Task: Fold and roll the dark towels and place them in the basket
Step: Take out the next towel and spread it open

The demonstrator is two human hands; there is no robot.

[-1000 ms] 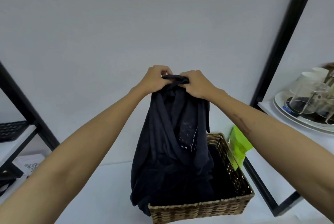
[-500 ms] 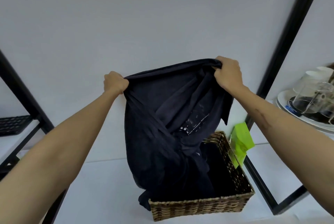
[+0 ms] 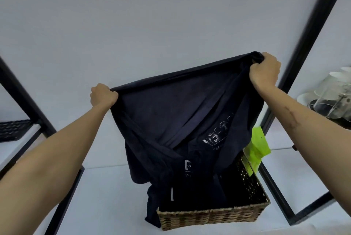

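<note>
Both hands are up and apart: my left hand (image 3: 103, 95) is fisted around one top corner of the dark navy terry towel (image 3: 171, 121), and my right hand (image 3: 266, 72) is clenched on the opposite top corner, bunching the cloth under its fingers. Neither hand is free.

I take the rectangular woven wicker basket (image 3: 212, 215) on the white counter (image 3: 106, 196) as my landmark. The towel hangs directly above the basket, its top hem stretched between my fists and sloping: the right-hand corner sits higher and farther back than the left-hand one. So the towel's long axis, as I hold it, runs left-low to right-high across the basket's width. Below the hem the cloth sags in loose diagonal folds, with pale printed lettering showing, and its lower end drapes into the basket and over the basket's front-left corner, touching the counter there. More dark fabric lies inside the basket; I cannot tell whether it belongs to this towel or to another.

I judge the towel still has to clear the basket and be levelled before any fold; my left hand is the lower one and nearer the hanging tail.

Just behind the basket's right side stands a bright green packet (image 3: 258, 145).
</note>
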